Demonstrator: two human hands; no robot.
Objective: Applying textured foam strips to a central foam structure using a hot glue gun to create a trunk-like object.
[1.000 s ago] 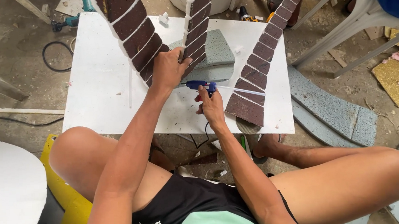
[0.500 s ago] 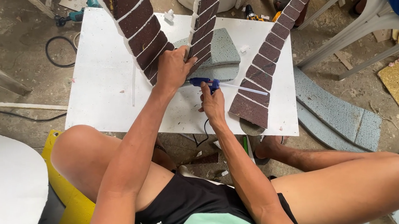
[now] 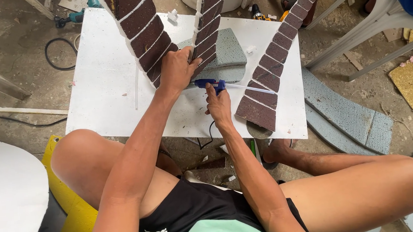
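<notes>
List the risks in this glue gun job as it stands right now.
1. The left hand presses the brown brick-patterned strips right beside the blue glue gun held by the right hand; hot glue might reach the fingers.
2. The gun's cord hangs off the white board between the knees and could snag.

Both arms reach forward from the seated body. The left hand [image 3: 177,70] is spread, palm down, pressing. The right hand [image 3: 219,105] is curled closed, wrist bent.
</notes>
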